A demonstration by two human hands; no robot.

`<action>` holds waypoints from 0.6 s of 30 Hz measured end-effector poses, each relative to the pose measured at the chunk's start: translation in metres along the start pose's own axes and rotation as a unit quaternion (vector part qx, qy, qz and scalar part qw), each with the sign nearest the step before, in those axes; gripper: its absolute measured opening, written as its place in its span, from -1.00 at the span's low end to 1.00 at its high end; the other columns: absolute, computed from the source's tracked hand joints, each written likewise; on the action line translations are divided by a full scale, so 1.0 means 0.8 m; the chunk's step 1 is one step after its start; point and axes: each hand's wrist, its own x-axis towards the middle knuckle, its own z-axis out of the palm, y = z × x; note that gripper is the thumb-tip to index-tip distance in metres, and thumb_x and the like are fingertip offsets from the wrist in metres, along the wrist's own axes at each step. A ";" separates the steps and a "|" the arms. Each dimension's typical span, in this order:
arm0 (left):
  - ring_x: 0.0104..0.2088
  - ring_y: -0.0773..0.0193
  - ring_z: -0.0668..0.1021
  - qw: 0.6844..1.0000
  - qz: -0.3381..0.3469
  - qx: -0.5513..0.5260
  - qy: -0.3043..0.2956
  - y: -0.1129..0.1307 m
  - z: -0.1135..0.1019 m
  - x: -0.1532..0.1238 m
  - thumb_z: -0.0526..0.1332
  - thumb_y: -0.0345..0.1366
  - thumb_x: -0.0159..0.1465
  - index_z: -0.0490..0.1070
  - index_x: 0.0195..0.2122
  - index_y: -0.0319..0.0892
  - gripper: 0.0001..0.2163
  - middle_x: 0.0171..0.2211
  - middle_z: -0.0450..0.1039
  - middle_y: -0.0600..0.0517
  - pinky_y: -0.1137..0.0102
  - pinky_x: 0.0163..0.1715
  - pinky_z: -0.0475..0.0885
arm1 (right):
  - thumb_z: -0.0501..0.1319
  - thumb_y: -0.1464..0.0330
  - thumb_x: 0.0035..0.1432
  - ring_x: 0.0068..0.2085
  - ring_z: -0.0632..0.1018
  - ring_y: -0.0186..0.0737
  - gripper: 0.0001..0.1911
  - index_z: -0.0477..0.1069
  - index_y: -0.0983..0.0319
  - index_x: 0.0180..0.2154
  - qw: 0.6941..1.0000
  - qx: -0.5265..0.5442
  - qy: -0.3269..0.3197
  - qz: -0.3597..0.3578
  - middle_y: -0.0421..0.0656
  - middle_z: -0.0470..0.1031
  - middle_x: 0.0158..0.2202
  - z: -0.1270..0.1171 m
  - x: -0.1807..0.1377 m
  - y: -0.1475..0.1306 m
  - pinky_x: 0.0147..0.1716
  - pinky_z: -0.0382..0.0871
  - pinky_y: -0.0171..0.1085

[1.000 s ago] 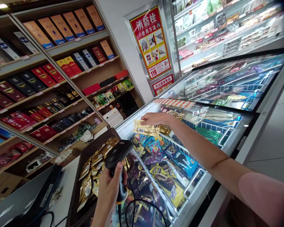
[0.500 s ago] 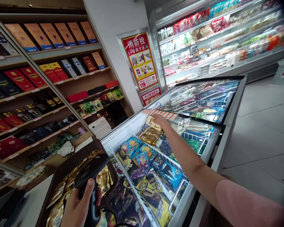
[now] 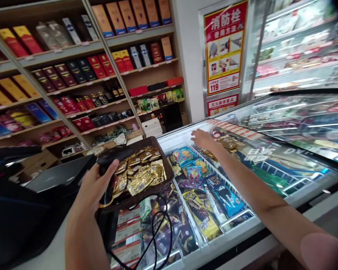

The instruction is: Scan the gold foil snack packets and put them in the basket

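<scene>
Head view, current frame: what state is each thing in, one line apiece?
Scanner: gripped by its handle
Left hand: closed around it
Right hand: fingers loosely bent, nothing visible in grasp
Gold packets: heaped, overlapping
Basket: loaded with them
Freezer: near part uncovered
Cable: slack, looped
Red poster: framed, on the wall

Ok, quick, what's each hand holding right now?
Left hand: closed around the black scanner.
Right hand: loosely open over the freezer, nothing visible in it.

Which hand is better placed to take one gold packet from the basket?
Probably the right hand: it looks empty, over the freezer. The left hand is nearer the basket, but it holds the scanner.
</scene>
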 end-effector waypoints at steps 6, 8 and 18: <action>-0.65 0.32 0.40 0.998 0.040 -0.037 0.021 -0.004 -0.021 -0.009 0.26 0.13 0.01 0.37 -0.35 -0.22 -0.54 -0.64 0.38 0.06 0.50 -0.69 0.23 | 0.14 0.11 0.18 0.12 0.33 0.03 -0.47 0.27 0.23 0.11 0.920 0.066 -0.134 -0.363 0.02 0.31 0.13 0.045 -0.036 -0.187 0.03 0.22 -0.11; -0.65 0.32 0.41 0.997 0.066 -0.042 0.015 -0.006 -0.021 -0.011 0.24 0.12 0.03 0.37 -0.34 -0.22 -0.55 -0.64 0.38 0.06 0.50 -0.67 0.23 | 0.24 0.07 0.07 0.14 0.30 0.05 -0.36 0.24 0.23 0.12 0.889 0.056 -0.158 -0.425 0.04 0.28 0.15 0.065 -0.042 -0.228 0.03 0.22 -0.12; -0.66 0.38 0.38 0.990 0.111 -0.079 -0.033 -0.003 0.000 -0.020 0.22 0.08 0.10 0.36 -0.34 -0.19 -0.61 -0.65 0.36 0.11 0.51 -0.64 0.20 | 0.05 0.07 0.23 -0.19 0.47 -0.10 -0.66 0.32 0.20 -0.19 0.938 0.074 -0.067 -0.332 -0.08 0.47 -0.21 0.049 -0.063 -0.215 -0.38 0.20 -0.31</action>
